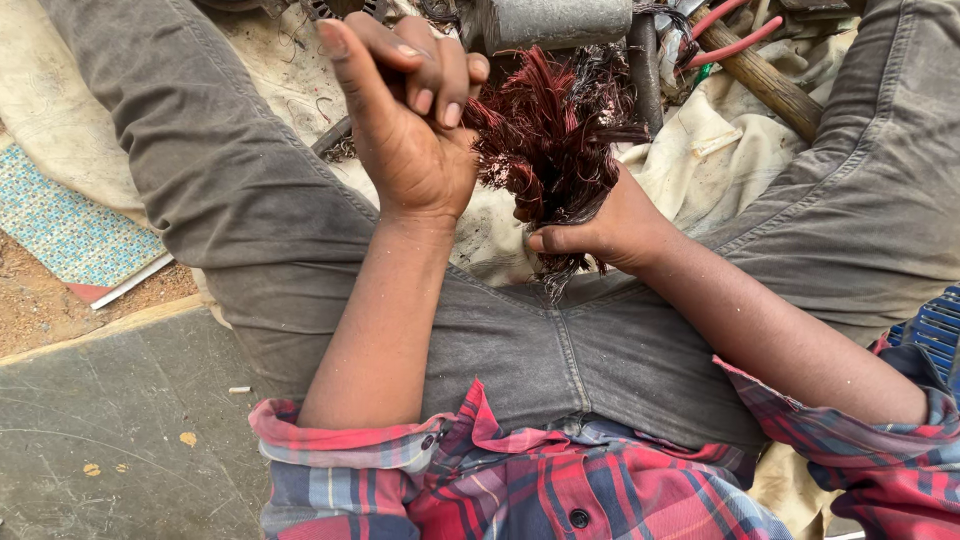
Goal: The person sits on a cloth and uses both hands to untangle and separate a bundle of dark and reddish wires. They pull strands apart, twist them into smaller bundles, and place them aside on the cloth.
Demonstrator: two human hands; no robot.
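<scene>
Right hand (600, 232) grips wire bundle (548, 140) | left hand (410, 110) curled beside it

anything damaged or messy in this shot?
Yes. The reddish copper wire bundle gripped by the right hand is frayed, strands splayed and kinked. The left hand is curled, raised beside it. Loose wire bits litter the dirty cloth between the legs.

You are sitting on the ground of a rough outdoor repair or scrap workshop. Far ahead lie a grey metal cylinder (555, 22), a wooden tool handle (765, 80) and red-handled pliers (735, 35) on a stained cloth (700, 170), with reddish coil wire (550, 140) bunched in the middle. Bare dirt (40, 300) and a worn slab (110, 430) lie at near left.
</scene>
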